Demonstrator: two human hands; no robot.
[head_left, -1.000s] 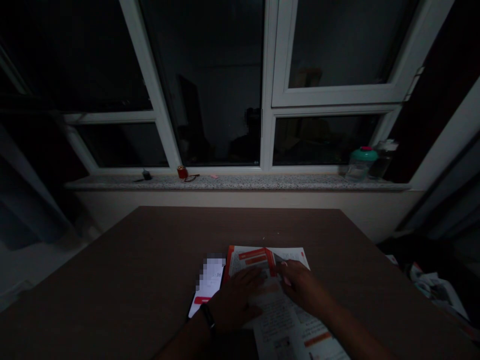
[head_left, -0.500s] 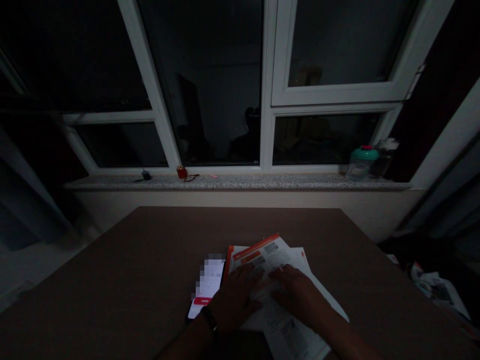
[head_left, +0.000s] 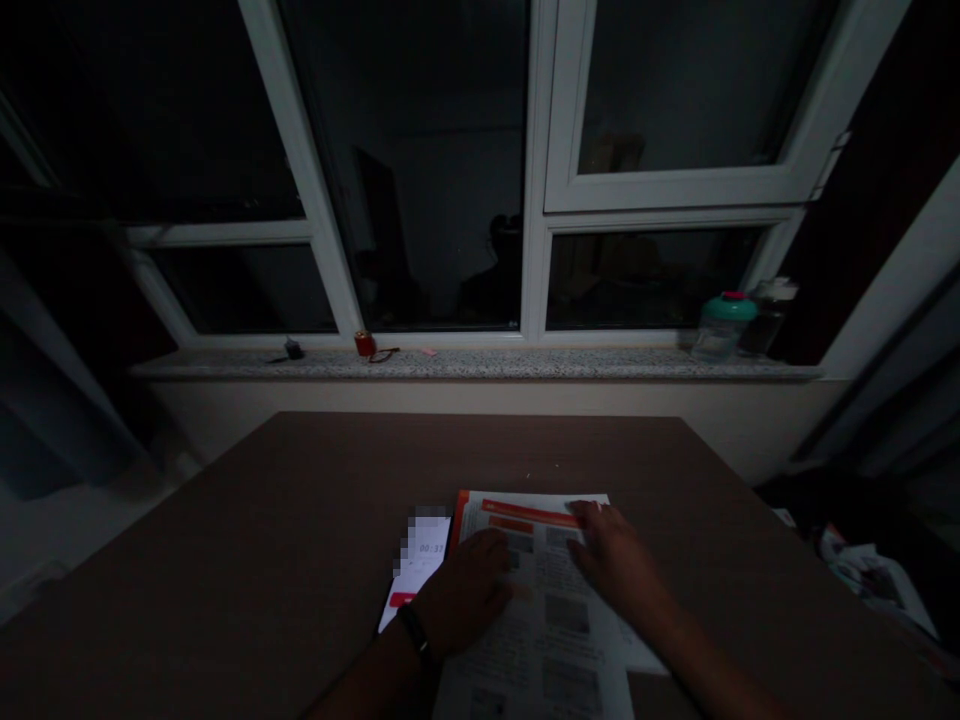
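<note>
Now the leaflet (head_left: 559, 615) lies flat, no longer lifted; left hand (head_left: 465, 595) and right hand (head_left: 611, 555) press it, fingers apart.

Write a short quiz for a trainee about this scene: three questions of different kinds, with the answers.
1. True or false: the left hand and the right hand both rest on the printed pages.
2. What lies on the table just left of the pages? A: a lit phone. B: a cup. C: scissors.
3. Fill in: the teal-lidded container stands on the ____.
Key: 1 true; 2 A; 3 windowsill.
</note>
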